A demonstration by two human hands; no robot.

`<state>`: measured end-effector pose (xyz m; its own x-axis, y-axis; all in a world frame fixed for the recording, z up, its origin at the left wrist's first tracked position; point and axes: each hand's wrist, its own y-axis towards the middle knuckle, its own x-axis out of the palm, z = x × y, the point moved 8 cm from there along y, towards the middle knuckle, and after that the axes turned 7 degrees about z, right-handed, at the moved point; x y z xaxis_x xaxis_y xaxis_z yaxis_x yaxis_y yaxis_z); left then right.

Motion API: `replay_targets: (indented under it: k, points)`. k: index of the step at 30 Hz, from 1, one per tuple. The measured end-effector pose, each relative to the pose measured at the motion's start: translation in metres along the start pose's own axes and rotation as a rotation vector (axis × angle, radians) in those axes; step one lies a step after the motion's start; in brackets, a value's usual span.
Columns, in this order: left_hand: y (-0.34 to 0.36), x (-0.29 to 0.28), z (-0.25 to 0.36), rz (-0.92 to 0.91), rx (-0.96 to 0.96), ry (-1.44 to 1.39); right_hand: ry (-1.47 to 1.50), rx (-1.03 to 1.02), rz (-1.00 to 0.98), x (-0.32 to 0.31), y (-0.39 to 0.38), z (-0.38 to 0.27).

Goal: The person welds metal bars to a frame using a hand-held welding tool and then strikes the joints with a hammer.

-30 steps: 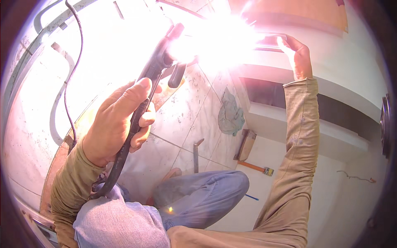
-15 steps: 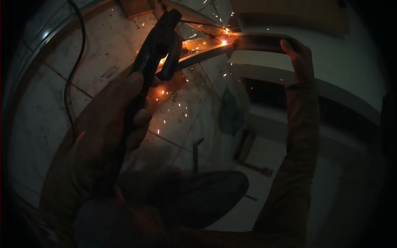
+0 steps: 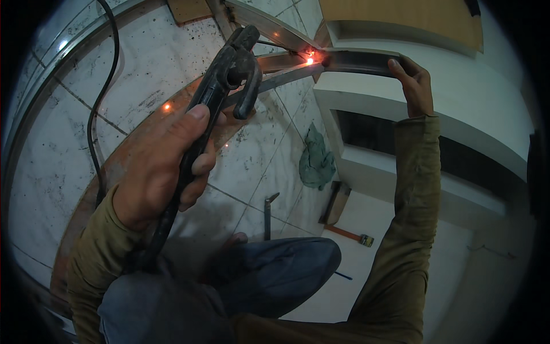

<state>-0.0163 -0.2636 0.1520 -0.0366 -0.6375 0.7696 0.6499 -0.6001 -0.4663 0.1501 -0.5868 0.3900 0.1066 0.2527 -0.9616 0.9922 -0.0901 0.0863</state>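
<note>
Nearest, the electrode holder [image 3: 226, 80] is gripped in the left hand [image 3: 163, 166], fingers wrapped tight round its handle, its long axis running up and right toward the glowing weld spot [image 3: 311, 59]. Farther off, the metal bar [image 3: 361, 60] is steadied by the right hand [image 3: 413, 86], fingers closed over its far end. The weld spot lies between both hands, nearer the holder's tip.
</note>
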Motion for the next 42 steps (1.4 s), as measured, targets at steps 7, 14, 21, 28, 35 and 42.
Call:
replay_targets:
  k: [7, 14, 21, 28, 35, 42]
  points:
    - [0.002, 0.000, -0.004, -0.024, -0.015, -0.031, 0.013, 0.007, -0.022, 0.001, -0.001, -0.004]
    - [0.004, 0.000, -0.005, -0.015, -0.012, -0.037, 0.016, 0.012, -0.003, 0.001, -0.002, -0.001]
    - [0.004, 0.000, -0.005, -0.014, -0.008, -0.029, 0.018, 0.027, -0.004, -0.001, 0.000, 0.005]
    - [0.003, -0.001, -0.007, -0.007, -0.019, -0.029, 0.020, 0.030, 0.021, -0.001, -0.002, 0.003]
    - [0.004, 0.000, -0.008, -0.010, -0.037, -0.029, 0.025, 0.031, 0.019, 0.000, -0.003, 0.001]
    - [0.006, 0.001, -0.009, -0.026, -0.027, -0.011, 0.024, 0.035, 0.003, 0.000, -0.004, 0.002]
